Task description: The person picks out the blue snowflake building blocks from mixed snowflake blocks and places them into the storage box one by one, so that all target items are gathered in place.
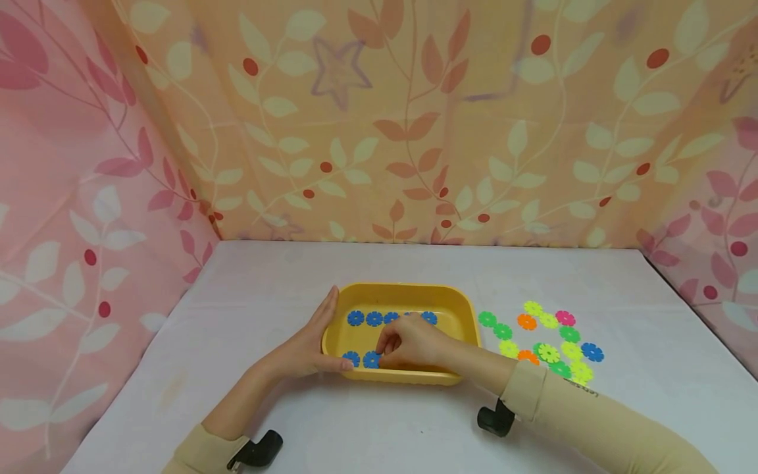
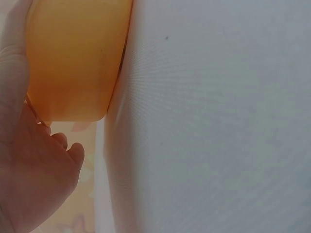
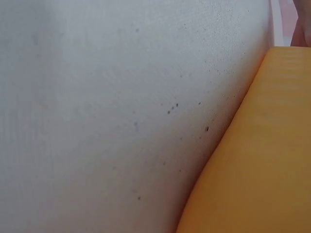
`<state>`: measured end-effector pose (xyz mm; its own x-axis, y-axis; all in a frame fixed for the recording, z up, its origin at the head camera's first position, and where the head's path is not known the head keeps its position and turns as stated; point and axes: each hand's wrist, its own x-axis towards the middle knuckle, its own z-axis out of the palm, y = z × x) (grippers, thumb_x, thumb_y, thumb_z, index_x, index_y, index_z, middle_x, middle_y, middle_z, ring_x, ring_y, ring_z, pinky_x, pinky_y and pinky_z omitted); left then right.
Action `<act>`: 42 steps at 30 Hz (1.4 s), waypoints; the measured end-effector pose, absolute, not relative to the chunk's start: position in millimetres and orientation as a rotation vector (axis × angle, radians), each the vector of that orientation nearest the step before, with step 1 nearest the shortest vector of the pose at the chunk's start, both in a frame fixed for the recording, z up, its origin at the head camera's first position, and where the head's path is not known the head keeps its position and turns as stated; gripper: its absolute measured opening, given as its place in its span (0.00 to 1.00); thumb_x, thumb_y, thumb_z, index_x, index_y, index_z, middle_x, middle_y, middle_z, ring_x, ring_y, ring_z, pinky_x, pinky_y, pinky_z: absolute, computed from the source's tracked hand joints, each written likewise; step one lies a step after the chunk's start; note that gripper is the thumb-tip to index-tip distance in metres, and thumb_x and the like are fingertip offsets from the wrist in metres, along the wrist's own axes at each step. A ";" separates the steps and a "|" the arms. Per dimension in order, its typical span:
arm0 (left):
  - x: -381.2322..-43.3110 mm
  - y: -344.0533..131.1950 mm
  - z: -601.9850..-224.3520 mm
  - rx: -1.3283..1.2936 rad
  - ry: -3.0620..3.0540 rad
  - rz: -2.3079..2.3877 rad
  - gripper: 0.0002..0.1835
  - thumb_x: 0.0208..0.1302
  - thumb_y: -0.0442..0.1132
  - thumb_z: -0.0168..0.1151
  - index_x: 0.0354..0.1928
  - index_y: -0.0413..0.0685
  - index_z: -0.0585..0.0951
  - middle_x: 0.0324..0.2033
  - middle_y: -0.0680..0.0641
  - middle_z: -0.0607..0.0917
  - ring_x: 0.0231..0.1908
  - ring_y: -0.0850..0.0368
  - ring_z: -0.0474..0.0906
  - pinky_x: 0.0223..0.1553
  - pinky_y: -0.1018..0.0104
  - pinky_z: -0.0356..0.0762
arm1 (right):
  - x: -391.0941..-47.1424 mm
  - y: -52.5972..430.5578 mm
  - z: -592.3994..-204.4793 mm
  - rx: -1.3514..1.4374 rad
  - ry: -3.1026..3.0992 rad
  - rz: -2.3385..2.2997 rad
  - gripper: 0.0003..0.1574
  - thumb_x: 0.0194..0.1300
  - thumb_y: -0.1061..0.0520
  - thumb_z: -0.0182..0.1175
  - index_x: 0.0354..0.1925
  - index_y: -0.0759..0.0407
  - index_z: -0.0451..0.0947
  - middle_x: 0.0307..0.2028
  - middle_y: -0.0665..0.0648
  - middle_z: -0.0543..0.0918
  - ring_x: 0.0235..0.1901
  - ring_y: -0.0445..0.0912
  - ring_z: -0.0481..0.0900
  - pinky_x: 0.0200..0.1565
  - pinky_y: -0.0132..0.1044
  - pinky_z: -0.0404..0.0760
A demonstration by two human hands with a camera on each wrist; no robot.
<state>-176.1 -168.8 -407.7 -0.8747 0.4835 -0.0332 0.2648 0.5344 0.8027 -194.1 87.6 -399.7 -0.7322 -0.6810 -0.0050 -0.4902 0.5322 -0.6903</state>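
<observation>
A yellow plastic tray [image 1: 408, 376] stands on the table, with blue flower-shaped snowflake discs lying flat inside. Along its far side runs a row of several blue discs [image 1: 355, 318], partly covered by my right hand [image 1: 417, 341]. Near the front wall lie two more, one by the left corner [image 1: 351, 359] and a second blue disc [image 1: 371, 359] at my right fingertips. Those fingers are curled down and appear to pinch that disc's edge; their exact contact is hidden. My left hand [image 1: 310, 342] grips the tray's left end, thumb over the front rim, fingers along the side wall.
Right of the tray lies a loose scatter of snowflake discs: green [image 1: 487, 319], yellow [image 1: 533, 307], orange [image 1: 526, 322], pink [image 1: 565, 318] and blue [image 1: 592, 352], some overlapping. A white cloth covers the table [image 1: 266, 276]. Patterned curtains [image 1: 379, 131] enclose the back and sides.
</observation>
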 end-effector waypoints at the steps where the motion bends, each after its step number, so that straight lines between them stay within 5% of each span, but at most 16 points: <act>1: -176.0 -168.8 -407.7 0.626 2.524 1.256 0.69 0.49 0.53 0.76 0.76 0.66 0.29 0.76 0.54 0.31 0.75 0.48 0.30 0.70 0.42 0.42 | -193.8 87.7 -399.8 -0.978 2.495 -1.000 0.04 0.54 0.56 0.72 0.29 0.51 0.85 0.21 0.41 0.81 0.24 0.35 0.79 0.31 0.30 0.79; 42: -176.5 -168.8 -409.8 0.634 2.545 1.238 0.69 0.49 0.53 0.76 0.76 0.64 0.29 0.76 0.54 0.31 0.75 0.49 0.29 0.70 0.43 0.42 | -197.8 93.9 -397.4 -0.852 2.416 -1.102 0.03 0.57 0.55 0.72 0.31 0.50 0.86 0.24 0.43 0.83 0.27 0.39 0.80 0.34 0.32 0.80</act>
